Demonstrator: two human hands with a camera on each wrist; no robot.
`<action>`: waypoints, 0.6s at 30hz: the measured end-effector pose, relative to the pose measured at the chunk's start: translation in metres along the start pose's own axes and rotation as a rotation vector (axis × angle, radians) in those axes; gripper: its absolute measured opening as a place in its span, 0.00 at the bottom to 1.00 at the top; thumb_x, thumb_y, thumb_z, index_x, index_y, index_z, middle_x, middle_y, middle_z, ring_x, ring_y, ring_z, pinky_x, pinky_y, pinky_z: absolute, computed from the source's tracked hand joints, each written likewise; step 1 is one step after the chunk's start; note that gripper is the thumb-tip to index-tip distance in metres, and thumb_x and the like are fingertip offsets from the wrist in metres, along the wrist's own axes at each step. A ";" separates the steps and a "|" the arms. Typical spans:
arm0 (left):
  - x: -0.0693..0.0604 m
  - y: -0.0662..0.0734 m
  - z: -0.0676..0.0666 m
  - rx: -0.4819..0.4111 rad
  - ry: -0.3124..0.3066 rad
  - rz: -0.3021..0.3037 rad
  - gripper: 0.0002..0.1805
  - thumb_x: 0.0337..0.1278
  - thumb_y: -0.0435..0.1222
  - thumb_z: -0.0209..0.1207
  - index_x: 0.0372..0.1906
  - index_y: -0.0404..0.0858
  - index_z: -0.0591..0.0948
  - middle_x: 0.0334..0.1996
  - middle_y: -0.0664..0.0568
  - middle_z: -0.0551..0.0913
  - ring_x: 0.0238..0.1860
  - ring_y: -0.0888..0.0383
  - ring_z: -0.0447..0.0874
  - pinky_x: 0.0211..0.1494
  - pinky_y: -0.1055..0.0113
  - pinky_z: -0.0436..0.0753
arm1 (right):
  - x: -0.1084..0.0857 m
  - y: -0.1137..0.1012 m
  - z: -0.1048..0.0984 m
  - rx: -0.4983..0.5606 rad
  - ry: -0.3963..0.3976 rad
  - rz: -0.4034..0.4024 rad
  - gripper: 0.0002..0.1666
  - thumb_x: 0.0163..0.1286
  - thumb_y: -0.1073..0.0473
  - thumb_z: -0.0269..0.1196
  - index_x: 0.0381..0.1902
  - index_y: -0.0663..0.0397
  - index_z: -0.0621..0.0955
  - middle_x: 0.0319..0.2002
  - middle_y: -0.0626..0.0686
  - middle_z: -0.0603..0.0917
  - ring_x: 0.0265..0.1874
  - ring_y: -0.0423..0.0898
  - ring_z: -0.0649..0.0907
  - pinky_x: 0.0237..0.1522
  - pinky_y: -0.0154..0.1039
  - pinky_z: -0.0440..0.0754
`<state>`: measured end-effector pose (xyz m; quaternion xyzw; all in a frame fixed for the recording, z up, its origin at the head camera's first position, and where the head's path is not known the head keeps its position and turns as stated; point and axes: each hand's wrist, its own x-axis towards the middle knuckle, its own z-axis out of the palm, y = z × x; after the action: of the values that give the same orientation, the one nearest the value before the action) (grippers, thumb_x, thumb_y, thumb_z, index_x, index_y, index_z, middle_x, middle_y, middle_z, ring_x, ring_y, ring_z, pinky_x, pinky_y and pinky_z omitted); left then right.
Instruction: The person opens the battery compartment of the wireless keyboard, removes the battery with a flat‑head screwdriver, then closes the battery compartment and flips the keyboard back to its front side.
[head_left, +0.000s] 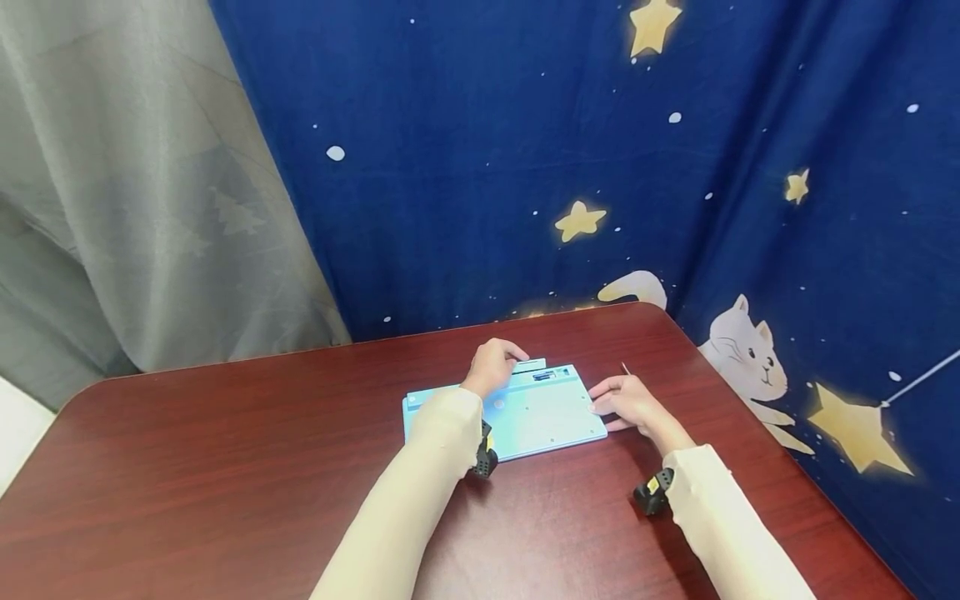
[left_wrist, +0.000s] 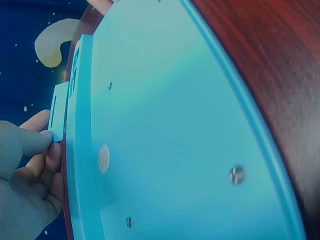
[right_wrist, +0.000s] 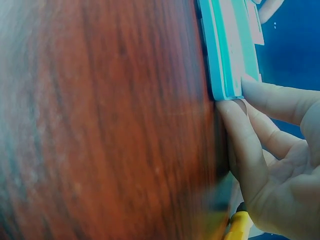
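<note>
A light blue keyboard lies with its screwed underside up on the table. Along its far edge, an open slot shows something dark inside, perhaps a battery. My left hand pinches a small flat blue piece, which looks like a battery cover, between thumb and fingers at that far edge. At the right end, my right hand grips the keyboard's corner, thumb on top and fingers against the end and below. Behind this hand are a yellow-and-black handle and, in the head view, a thin metal tip.
The dark red wooden table has rounded far corners. Behind it hang a blue curtain with stars and a grey curtain. A black wrist camera sits on the right wrist.
</note>
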<state>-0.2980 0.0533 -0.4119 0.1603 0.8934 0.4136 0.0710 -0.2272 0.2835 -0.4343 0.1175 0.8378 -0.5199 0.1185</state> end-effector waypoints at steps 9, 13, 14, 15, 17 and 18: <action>0.002 -0.016 -0.011 0.044 0.026 -0.023 0.12 0.58 0.26 0.53 0.39 0.38 0.85 0.43 0.48 0.82 0.46 0.52 0.78 0.50 0.58 0.75 | 0.000 0.001 0.002 0.006 0.004 0.003 0.18 0.54 0.71 0.64 0.43 0.70 0.76 0.30 0.57 0.83 0.28 0.47 0.82 0.30 0.45 0.82; 0.002 -0.020 -0.014 0.058 0.043 -0.050 0.12 0.58 0.26 0.53 0.38 0.38 0.86 0.43 0.48 0.82 0.46 0.52 0.78 0.50 0.58 0.75 | 0.000 0.002 0.002 0.003 0.005 0.004 0.18 0.54 0.71 0.64 0.43 0.69 0.76 0.30 0.56 0.83 0.29 0.47 0.82 0.31 0.45 0.82; 0.002 -0.021 -0.015 0.063 0.047 -0.055 0.12 0.58 0.26 0.53 0.38 0.38 0.86 0.43 0.48 0.82 0.46 0.52 0.78 0.50 0.59 0.75 | 0.000 0.002 0.002 0.004 0.005 0.003 0.17 0.54 0.71 0.64 0.43 0.70 0.76 0.30 0.56 0.83 0.29 0.47 0.82 0.30 0.45 0.82; 0.002 -0.021 -0.015 0.066 0.051 -0.059 0.12 0.58 0.26 0.53 0.38 0.38 0.86 0.43 0.48 0.82 0.46 0.52 0.78 0.50 0.59 0.75 | 0.001 0.002 0.001 0.004 0.005 0.002 0.17 0.54 0.71 0.64 0.43 0.70 0.76 0.30 0.56 0.83 0.29 0.47 0.82 0.31 0.45 0.82; 0.001 -0.022 -0.016 0.070 0.058 -0.073 0.12 0.58 0.26 0.53 0.38 0.38 0.86 0.43 0.47 0.82 0.46 0.52 0.77 0.51 0.58 0.74 | 0.001 0.002 0.001 0.003 0.006 0.000 0.17 0.54 0.71 0.64 0.43 0.70 0.76 0.30 0.56 0.83 0.29 0.47 0.82 0.31 0.46 0.82; 0.001 -0.023 -0.016 0.066 0.059 -0.085 0.12 0.58 0.25 0.53 0.38 0.38 0.86 0.43 0.47 0.82 0.47 0.51 0.77 0.52 0.58 0.74 | 0.001 0.002 0.001 0.003 0.006 0.000 0.17 0.54 0.71 0.64 0.43 0.69 0.76 0.30 0.56 0.83 0.29 0.48 0.82 0.31 0.46 0.82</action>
<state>-0.3083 0.0281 -0.4187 0.1120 0.9142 0.3852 0.0569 -0.2269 0.2834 -0.4370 0.1192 0.8375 -0.5206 0.1156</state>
